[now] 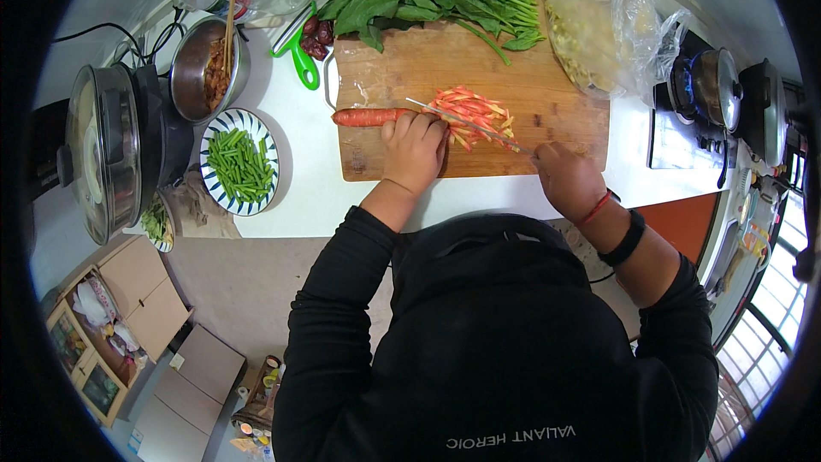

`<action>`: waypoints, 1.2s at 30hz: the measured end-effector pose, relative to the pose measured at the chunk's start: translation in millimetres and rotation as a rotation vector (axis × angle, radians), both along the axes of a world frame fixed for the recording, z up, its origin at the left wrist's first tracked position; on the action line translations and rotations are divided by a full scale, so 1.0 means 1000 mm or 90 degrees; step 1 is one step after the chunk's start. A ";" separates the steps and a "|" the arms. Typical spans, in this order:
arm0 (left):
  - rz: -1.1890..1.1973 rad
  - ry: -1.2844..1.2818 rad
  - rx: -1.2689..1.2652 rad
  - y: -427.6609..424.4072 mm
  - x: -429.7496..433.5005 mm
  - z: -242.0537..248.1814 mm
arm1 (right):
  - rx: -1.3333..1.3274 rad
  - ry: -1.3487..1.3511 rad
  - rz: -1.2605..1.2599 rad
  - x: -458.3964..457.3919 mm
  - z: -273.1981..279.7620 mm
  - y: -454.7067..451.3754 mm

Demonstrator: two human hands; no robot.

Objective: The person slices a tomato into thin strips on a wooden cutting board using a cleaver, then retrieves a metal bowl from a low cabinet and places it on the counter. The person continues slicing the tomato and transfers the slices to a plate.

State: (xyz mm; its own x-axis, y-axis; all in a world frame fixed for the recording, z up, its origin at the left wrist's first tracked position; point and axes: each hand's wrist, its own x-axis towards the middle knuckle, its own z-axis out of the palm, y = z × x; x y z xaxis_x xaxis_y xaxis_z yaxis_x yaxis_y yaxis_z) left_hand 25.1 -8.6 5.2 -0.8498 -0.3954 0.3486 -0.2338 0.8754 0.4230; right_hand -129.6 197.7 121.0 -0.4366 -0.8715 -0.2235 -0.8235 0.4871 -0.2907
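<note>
My left hand (415, 147) presses down on a sausage-like red length, probably a carrot (365, 117), lying on the wooden cutting board (397, 83). In my right hand (567, 176) is the handle of a kitchen knife (471, 125), its blade angled up and left beside my left fingers. Thin red and orange cut strips (471, 109) lie heaped around the blade, mostly behind it. Leafy greens (436, 0) with long stems rest along the board's far edge. How much of the red piece lies under my fingers is hidden.
A striped plate of chopped green pieces (238, 163), a metal pot (183, 70) with chopsticks and a green peeler (304, 67) stand left. Dark red dates (314, 45) lie near the board. A plastic bag (590, 45) sits at its right corner, before a lit stove (683, 86).
</note>
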 end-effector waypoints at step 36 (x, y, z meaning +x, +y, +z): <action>-0.016 0.041 -0.002 -0.035 0.006 0.011 | 0.009 -0.093 -0.065 0.011 -0.009 -0.010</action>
State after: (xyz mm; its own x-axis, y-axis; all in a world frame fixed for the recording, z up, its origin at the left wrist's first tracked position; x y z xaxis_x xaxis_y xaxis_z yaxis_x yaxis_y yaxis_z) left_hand 31.4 -43.7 15.8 -0.8351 -0.3732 0.4041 -0.1838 0.8818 0.4344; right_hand -118.6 188.1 111.9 -0.4844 -0.8205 -0.3035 -0.7193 0.5710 -0.3957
